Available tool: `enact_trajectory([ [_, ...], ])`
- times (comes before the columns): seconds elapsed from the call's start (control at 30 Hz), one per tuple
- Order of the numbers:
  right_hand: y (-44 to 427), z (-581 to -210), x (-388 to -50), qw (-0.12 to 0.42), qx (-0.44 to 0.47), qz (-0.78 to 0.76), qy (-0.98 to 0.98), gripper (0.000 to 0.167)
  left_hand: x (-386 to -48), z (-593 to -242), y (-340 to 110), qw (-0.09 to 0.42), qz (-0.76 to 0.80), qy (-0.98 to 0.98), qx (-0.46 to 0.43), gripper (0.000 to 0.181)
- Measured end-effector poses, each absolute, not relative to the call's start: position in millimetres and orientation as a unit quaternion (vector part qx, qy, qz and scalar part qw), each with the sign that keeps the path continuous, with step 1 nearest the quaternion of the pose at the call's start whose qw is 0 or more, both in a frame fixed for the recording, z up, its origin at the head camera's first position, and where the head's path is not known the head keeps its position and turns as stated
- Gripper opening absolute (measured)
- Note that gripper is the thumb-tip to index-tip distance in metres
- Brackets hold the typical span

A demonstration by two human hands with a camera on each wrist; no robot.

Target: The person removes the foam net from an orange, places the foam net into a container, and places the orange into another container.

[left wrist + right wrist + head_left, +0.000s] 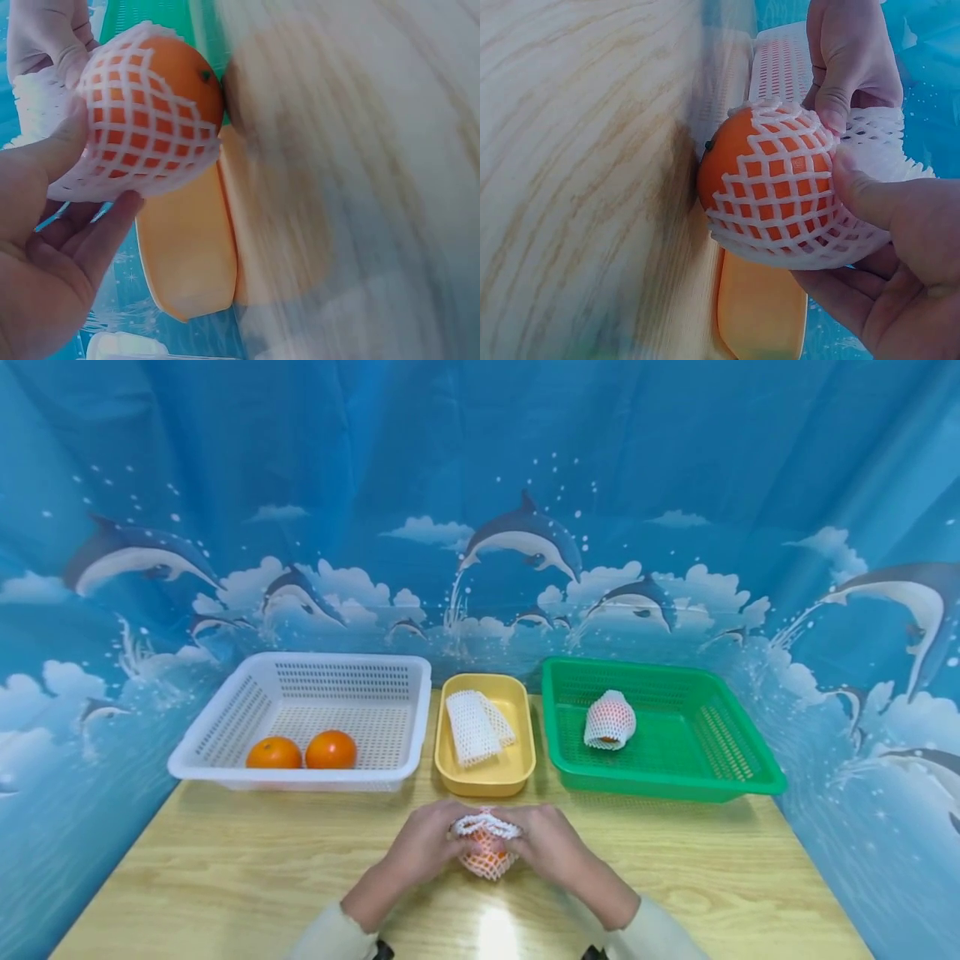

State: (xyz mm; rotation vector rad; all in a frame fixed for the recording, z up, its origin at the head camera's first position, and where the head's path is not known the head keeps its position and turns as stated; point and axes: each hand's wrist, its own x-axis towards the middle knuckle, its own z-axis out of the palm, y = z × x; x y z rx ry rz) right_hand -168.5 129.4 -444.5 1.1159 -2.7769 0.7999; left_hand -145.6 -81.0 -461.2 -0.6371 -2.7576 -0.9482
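Observation:
An orange [187, 75] sits on the wooden table inside a white foam net sleeve [780, 187], its stem end bare in both wrist views. My left hand [427, 843] grips the sleeved orange from the left, thumb on the netting and fingers curled beneath. From the right, my right hand [549, 845] holds it likewise, with the thumb pressed on the net. The loose end of the sleeve bunches up between the two hands. Just beyond them stands a yellow tray [486, 785] with folded foam net sleeves [472, 727] in it.
At the back left, a white basket [300, 660] holds two bare oranges [331, 749]. A green basket [675, 789] at the back right has one net-wrapped fruit [611, 720] in it. Behind everything hangs a blue dolphin-print curtain [375, 460].

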Motion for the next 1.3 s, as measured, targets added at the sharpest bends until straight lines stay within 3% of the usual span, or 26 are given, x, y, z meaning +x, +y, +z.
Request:
enact_trajectory([
  [0.27,128.5,-442.7,-169.3,0.018,0.375,0.246,-0.894,0.035,-145.8,-462.2,-80.0,0.114,-0.328,-0.914,-0.209,0.022],
  [0.5,130.6,-441.8,-172.7,-0.045,0.378,0.255,-0.889,0.038,-149.7,-463.0,-81.6,0.107,-0.344,-0.908,-0.212,0.014],
  [0.83,129.1,-446.1,-168.2,-0.053,0.365,0.276,-0.887,0.051,-145.9,-465.3,-83.2,0.082,-0.373,-0.902,-0.199,0.014],
  [1.3,134.8,-444.3,-169.4,-0.037,0.381,0.277,-0.881,0.052,-148.9,-464.3,-89.7,-0.037,-0.398,-0.889,-0.223,0.054],
])
